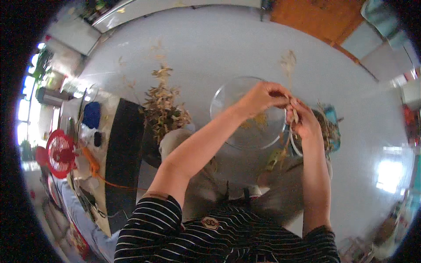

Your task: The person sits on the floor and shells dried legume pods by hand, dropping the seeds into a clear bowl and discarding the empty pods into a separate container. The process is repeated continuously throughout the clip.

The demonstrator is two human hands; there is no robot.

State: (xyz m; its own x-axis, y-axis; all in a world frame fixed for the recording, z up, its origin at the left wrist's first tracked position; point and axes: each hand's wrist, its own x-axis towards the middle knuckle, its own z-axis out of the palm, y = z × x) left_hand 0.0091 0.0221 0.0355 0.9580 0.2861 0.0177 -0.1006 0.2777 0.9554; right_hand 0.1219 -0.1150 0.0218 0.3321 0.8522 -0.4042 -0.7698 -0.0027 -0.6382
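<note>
My right hand (304,120) grips a dried plant stalk (289,67) with pale pods at its upper end. My left hand (271,95) meets it there, its fingertips pinched at the stalk or a pod; blur hides which. Below both hands is a clear round bowl (215,102), holding a small heap of yellowish pieces (258,121), perhaps seeds or beans. To the left lies a bunch of dried, pod-bearing plants (164,110). Right of the bowl, partly behind my right hand, a container with a light rim (293,144) stands beside more dry stalks (329,126).
A dark-fronted table or cabinet (123,164) stands at left, with a red fan (61,153) and an orange power strip (90,161) near it. The orange cord runs toward my body. Brown wooden furniture (315,19) stands beyond the grey floor (204,42).
</note>
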